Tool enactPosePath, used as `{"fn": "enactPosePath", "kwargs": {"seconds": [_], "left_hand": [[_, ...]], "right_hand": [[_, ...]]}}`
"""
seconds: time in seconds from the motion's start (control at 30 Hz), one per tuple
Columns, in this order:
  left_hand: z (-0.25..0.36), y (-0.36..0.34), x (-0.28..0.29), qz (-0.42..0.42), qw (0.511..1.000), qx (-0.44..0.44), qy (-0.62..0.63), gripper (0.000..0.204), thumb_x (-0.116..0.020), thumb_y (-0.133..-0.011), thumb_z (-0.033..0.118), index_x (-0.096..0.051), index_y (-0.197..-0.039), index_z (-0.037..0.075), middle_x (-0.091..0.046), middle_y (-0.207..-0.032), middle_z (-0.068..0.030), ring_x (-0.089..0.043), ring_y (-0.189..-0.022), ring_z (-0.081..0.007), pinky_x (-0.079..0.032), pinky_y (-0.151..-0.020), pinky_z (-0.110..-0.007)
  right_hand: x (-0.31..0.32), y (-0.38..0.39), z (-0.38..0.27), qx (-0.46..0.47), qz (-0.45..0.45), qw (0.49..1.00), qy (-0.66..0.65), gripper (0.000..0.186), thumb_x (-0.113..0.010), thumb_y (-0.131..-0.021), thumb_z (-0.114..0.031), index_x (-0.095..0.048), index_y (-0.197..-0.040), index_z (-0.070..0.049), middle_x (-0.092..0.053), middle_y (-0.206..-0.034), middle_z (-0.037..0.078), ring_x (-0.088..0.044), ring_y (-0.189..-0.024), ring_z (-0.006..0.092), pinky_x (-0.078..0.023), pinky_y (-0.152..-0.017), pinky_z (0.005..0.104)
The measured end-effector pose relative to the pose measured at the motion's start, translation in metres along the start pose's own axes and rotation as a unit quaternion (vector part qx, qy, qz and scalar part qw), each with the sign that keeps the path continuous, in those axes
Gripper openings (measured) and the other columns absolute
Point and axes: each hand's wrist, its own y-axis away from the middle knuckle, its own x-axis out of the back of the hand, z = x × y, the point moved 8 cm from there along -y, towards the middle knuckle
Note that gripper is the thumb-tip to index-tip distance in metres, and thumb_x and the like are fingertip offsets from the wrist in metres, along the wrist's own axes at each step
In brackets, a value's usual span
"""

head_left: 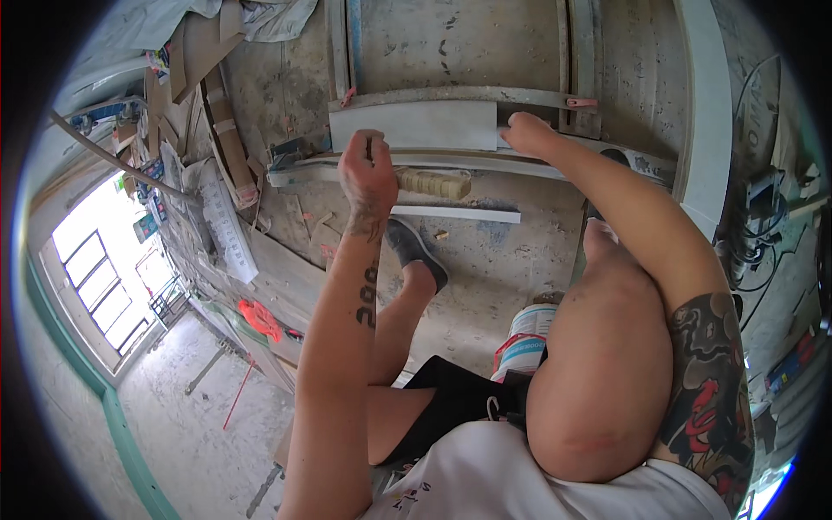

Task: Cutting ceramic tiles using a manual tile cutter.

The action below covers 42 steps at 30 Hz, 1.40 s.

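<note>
Grey tile | flat, rectangular | right hand on edge

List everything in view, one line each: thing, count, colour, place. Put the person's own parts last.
Tile piece: one, pale grey, on the cutter ahead, under the hands.
Tile cutter rail: one, grey metal, across the floor behind the tile.
Narrow tile strip: one, white, on the floor in front of the cutter.
Handle: one, cream, just right of the left hand.
Bucket: one, white with red and blue, between the knees.
Long tile: one, pale, upper right.
Window: one, bright, left.
Shoe: one, dark grey, centre floor.
Left hand: fist shut, what it grips is hidden.
Right hand: resting on the tile's right end.
</note>
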Motion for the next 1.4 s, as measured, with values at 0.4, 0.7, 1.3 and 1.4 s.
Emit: {"fn": "enactPosePath", "kwargs": {"seconds": [0.4, 0.7, 1.3, 1.4], "left_hand": [[0.0, -0.002, -0.004, -0.026, 0.998, 0.011, -0.053, 0.02, -0.046, -0.085, 0.016, -0.06, -0.083, 0.001, -0.058, -0.072, -0.0176, -0.057, -0.068, -0.0341, -0.044, -0.063, -0.039], [-0.002, -0.003, -0.003, -0.03, 0.998, 0.005, -0.054, 0.02, -0.046, -0.084, 0.015, -0.06, -0.083, 0.002, -0.058, -0.071, -0.0173, -0.058, -0.068, -0.0334, -0.045, -0.064, -0.038], [0.0, -0.002, -0.01, -0.035, 0.998, 0.004, -0.058, 0.021, -0.044, -0.084, 0.017, -0.059, -0.082, 0.002, -0.058, -0.072, -0.0179, -0.056, -0.069, -0.0357, -0.044, -0.065, -0.041], [-0.001, -0.003, -0.001, -0.033, 0.997, 0.006, -0.063, 0.021, -0.044, -0.084, 0.017, -0.058, -0.082, 0.002, -0.058, -0.072, -0.0178, -0.056, -0.069, -0.036, -0.044, -0.065, -0.04]], "right_hand": [[-0.021, -0.017, 0.008, -0.126, -0.103, 0.937, -0.309, 0.036, -0.068, -0.082, -0.034, -0.059, -0.085, 0.001, -0.056, -0.067, 0.006, -0.052, -0.053, 0.0173, -0.041, -0.047, 0.0342], [-0.016, 0.001, -0.019, -0.115, -0.087, 0.865, -0.481, 0.04, -0.072, -0.081, -0.019, -0.057, -0.109, 0.005, -0.061, -0.107, 0.015, -0.062, -0.089, 0.0249, -0.054, -0.075, 0.0416], [0.018, -0.021, -0.037, -0.036, -0.018, 0.913, -0.407, 0.047, -0.07, -0.08, -0.034, -0.062, -0.104, 0.006, -0.064, -0.094, 0.016, -0.06, -0.081, 0.0218, -0.047, -0.075, 0.0369], [0.065, -0.011, -0.061, 0.002, 0.011, 0.908, -0.419, 0.043, -0.069, -0.079, -0.032, -0.065, -0.093, 0.009, -0.065, -0.082, 0.018, -0.06, -0.074, 0.0224, -0.047, -0.072, 0.0373]]}}
